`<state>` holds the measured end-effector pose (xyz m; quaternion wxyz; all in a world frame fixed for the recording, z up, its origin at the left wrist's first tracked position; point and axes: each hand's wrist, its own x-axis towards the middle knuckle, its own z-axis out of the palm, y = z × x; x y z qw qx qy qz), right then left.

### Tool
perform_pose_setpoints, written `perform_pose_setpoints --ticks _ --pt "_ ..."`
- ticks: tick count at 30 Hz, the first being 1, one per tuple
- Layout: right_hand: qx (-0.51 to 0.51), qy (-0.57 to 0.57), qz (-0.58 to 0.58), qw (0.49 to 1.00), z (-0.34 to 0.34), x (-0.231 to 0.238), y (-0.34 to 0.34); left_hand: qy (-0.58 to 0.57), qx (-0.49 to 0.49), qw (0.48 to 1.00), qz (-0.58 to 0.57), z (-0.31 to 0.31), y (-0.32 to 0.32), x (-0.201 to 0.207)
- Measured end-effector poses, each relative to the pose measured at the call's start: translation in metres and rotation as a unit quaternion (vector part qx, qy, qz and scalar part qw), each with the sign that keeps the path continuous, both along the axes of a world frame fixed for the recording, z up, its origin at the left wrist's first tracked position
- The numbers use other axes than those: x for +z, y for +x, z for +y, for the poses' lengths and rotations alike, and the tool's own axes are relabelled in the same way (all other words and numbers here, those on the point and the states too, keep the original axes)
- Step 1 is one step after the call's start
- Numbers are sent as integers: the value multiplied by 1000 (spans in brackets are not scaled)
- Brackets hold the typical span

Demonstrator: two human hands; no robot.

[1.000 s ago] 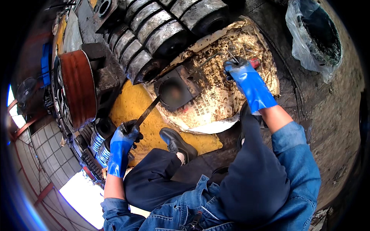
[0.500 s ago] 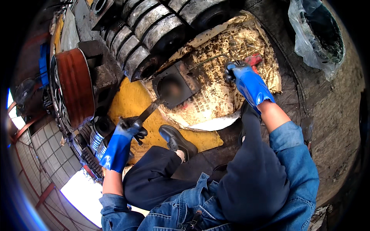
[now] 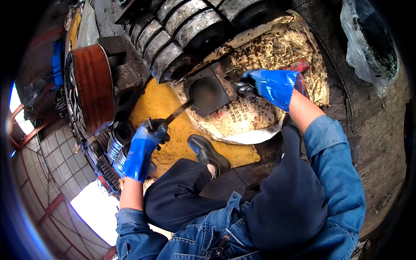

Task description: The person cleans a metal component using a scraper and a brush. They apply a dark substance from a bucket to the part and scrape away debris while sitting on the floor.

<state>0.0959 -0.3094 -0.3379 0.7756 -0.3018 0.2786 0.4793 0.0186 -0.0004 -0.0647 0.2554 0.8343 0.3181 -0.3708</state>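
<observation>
My left hand (image 3: pixel 152 131), in a dirty blue rubber glove, is closed around a dark flat metal bar (image 3: pixel 178 112). The bar's far end meets the edge of a blackened square metal block (image 3: pixel 223 93) with a large round opening, whose inside is blurred. At the block's right side, my right hand (image 3: pixel 248 83), also gloved in blue, has its fingers curled on what looks like a thin bent metal rod (image 3: pixel 236 70). Part of the rod is hidden by the glove. Under the block lies a grimy, flattened printed sack (image 3: pixel 255 117).
Ribbed metal cylinders (image 3: pixel 197 28) stand at the back. A red-brown drum (image 3: pixel 93 86) is at left. Beyond my right hand lies a red object (image 3: pixel 300 66). A plastic-lined container (image 3: pixel 353 43) stands far right. My shoe (image 3: pixel 208 151) rests on a yellow sheet (image 3: pixel 167 147).
My right hand has moved left to the block's edge, and the thin rod has come with it. My left hand keeps hold of the bar. The whole view has shifted slightly.
</observation>
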Motion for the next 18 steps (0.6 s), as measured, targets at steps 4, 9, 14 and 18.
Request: perform_pose_setpoints --ticks 4,9,14,18 --pt "-1 34 -44 998 -11 18 -6 27 -3 999 27 -11 6 7" --pt "-48 -79 70 993 -58 -31 0 83 -9 996 -20 -20 19 21" --pt "-19 -173 50 983 -16 24 -4 126 -29 992 -11 -21 19 21" --pt "143 -175 -203 953 1 24 -7 111 -51 993 4 -13 26 14"
